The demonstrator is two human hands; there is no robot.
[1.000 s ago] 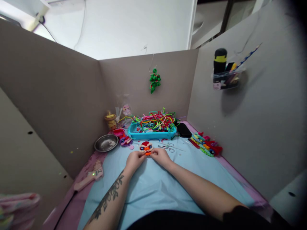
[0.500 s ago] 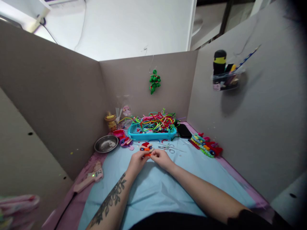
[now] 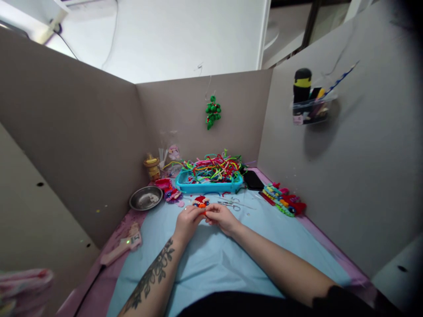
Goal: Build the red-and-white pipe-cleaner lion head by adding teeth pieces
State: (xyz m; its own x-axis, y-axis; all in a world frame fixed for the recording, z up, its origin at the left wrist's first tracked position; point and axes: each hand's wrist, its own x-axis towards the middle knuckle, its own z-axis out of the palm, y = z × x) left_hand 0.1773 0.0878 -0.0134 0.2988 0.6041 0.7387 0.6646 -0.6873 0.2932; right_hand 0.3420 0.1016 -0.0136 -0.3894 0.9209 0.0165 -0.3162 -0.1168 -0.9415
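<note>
My left hand [image 3: 187, 223] and my right hand [image 3: 223, 218] meet over the middle of the blue sheet, fingertips almost touching. Both pinch a small orange pipe-cleaner piece [image 3: 203, 213], largely covered by the fingers. Just beyond the fingertips shows a fuzzy figure [image 3: 200, 201] in red, cream and orange with dark blue eyes. Whether the orange piece is joined to it, I cannot tell. A pair of scissors [image 3: 234, 206] lies just past my right hand.
A blue tray [image 3: 208, 188] heaped with pipe cleaners [image 3: 218, 167] stands at the back. A metal bowl [image 3: 139, 204] and a glue gun [image 3: 124, 247] are on the left. Finished fuzzy pieces [image 3: 280, 200] and a black phone [image 3: 254, 180] lie right. Grey panels enclose three sides.
My right hand has shifted slightly left and turned, its fingers now closer over the orange piece. Less of the orange shows between the hands.
</note>
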